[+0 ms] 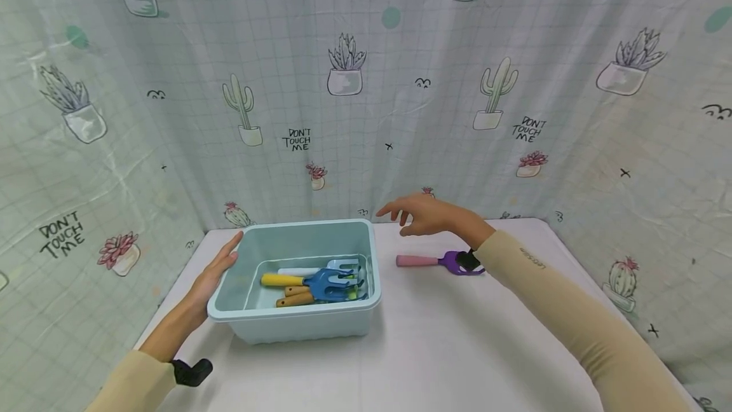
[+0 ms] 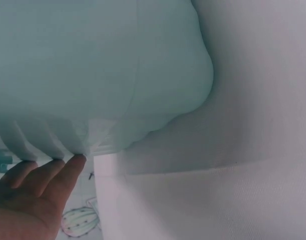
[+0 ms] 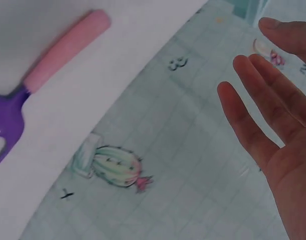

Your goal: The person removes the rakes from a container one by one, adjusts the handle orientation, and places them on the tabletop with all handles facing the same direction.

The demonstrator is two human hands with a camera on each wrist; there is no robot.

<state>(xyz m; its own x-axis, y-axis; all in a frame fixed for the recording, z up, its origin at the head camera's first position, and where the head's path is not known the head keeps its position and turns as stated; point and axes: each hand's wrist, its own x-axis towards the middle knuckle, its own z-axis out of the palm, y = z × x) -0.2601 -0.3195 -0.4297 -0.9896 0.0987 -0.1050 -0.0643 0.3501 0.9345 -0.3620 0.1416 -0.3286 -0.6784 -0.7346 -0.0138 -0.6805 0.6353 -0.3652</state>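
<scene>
A pale blue plastic basin (image 1: 297,329) stands on the table, with several small garden hand tools inside. On top lies a blue hand fork (image 1: 328,285) with a yellow handle; under it are wooden handles (image 1: 295,299) and a light blue fork (image 1: 342,264). My left hand (image 1: 208,281) rests along the basin's left side, its fingertips (image 2: 72,162) against the outer wall. Right of the basin, my right hand (image 1: 423,215) is raised, holding nothing, its fingers loosely bent. Below it a purple hand fork (image 1: 450,262) with a pink handle (image 3: 67,50) lies on the table, partly hidden by the wrist camera.
The white table (image 1: 434,348) carries the basin left of its middle. A curtain (image 1: 394,126) printed with cacti hangs behind the table and along both sides. A black wrist camera (image 1: 191,372) sits on the left wrist.
</scene>
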